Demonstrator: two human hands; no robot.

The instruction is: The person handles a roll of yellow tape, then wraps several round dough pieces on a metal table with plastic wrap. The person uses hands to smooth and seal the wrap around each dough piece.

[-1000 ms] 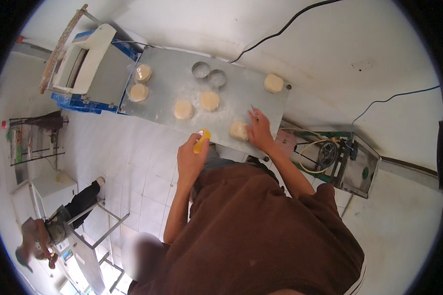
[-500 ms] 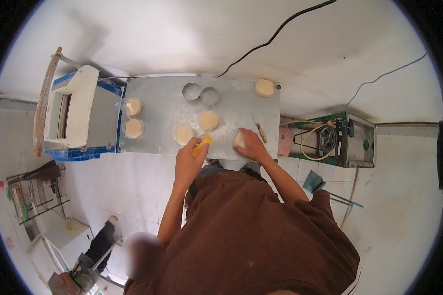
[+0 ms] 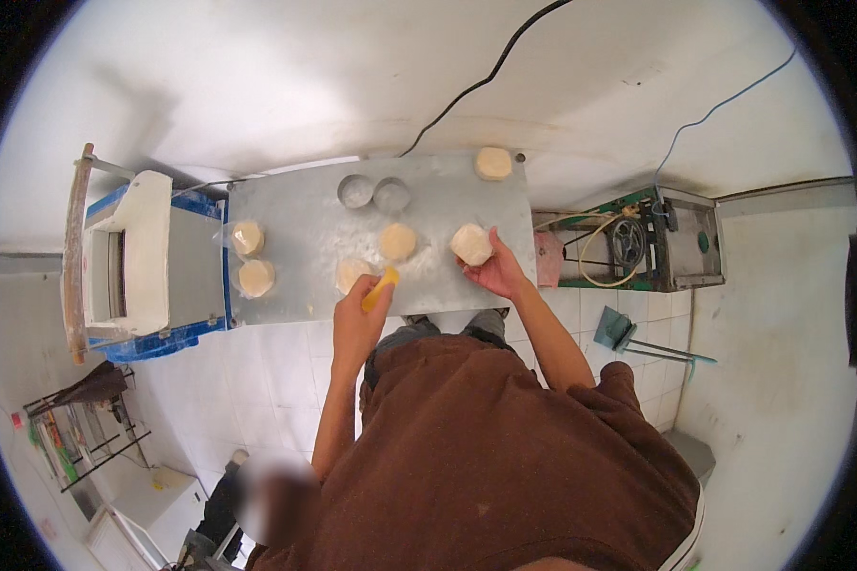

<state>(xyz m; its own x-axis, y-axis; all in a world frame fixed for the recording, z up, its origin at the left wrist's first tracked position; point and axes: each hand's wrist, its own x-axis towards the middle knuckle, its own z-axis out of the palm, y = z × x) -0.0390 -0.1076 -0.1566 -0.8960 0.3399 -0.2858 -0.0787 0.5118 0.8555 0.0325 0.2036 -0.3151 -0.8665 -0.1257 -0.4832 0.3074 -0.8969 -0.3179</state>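
Observation:
My left hand [image 3: 359, 314] is closed around a yellow dough scraper [image 3: 381, 289], just in front of a round of pale dough [image 3: 354, 274] lying on the metal table. In my right hand [image 3: 501, 272] is a floury dough round [image 3: 471, 245], with the fingers beneath it and the thumb at its edge. Between the hands, another dough round [image 3: 397, 242] rests on the floured surface. Two metal ring cutters [image 3: 356, 191] stand side by side behind it.
Two dough rounds [image 3: 256, 278] lie on plastic at the table's left end, and another [image 3: 493, 164] sits at the far right corner. A white and blue machine [image 3: 141, 262] adjoins the table [image 3: 300, 219] on the left, a green-framed stand [image 3: 671, 238] on the right.
My right hand has turned and lifted the dough round it was resting on. The knife beside it is no longer visible. My left hand keeps hold of the scraper; the view has shifted slightly.

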